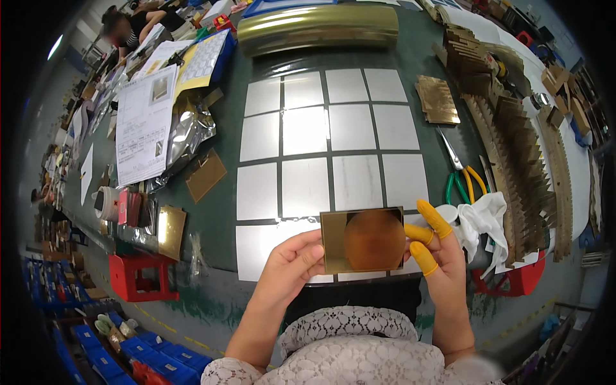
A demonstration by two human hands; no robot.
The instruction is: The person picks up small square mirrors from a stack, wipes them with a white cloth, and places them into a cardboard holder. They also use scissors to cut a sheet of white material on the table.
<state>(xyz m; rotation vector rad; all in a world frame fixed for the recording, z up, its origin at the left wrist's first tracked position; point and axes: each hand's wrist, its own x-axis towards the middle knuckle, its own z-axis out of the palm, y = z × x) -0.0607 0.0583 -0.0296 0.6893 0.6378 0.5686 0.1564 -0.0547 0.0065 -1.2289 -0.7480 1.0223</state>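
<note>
Above the front edge of the green table, a shiny brownish-gold rectangular plate (333, 240) is held level between my two hands. My left hand (292, 263) pinches its left edge, thumb on top. My right hand (444, 260), with yellow finger cots on several fingers, grips the right edge; some of its fingers are spread. A rounded brown patch shows in the plate's glossy face. Beyond and partly under it, several white rectangular sheets (354, 125) lie in rows with narrow dark gaps. The plate and my hands hide part of the nearest row.
A gold film roll (321, 29) lies at the back. To the right are brass-coloured plates (437, 99), scissors (450, 153), white gloves (478, 221) and toothed strips (513, 147). Leftward lie printed papers (144, 125) and a gold sheet (171, 231). Red stools (138, 277) flank the table. Another person sits far left.
</note>
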